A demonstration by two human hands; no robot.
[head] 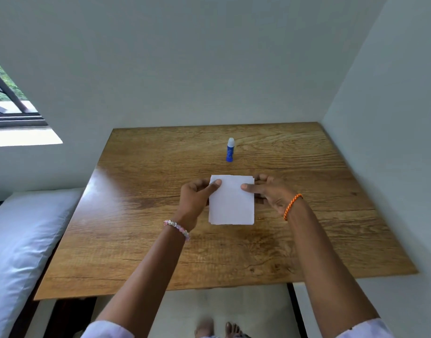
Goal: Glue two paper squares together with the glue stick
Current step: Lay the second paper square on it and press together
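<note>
White paper squares (pixel 231 203) are held stacked just above the middle of the wooden table (pixel 136 228); a second edge shows at the top right corner. My left hand (pixel 197 198) pinches the stack's left side, thumb on top. My right hand (pixel 270 193) pinches the right side, thumb on top and fingers under. Beyond the paper stands a blue glue stick (pixel 230 150) with a white cap, upright and untouched.
White walls close in on the table at the back and right. A bed with a white pillow (pixel 21 240) runs along the table's left edge. A window (pixel 12 106) is at the far left. Bare feet (pixel 219 329) show below the near edge.
</note>
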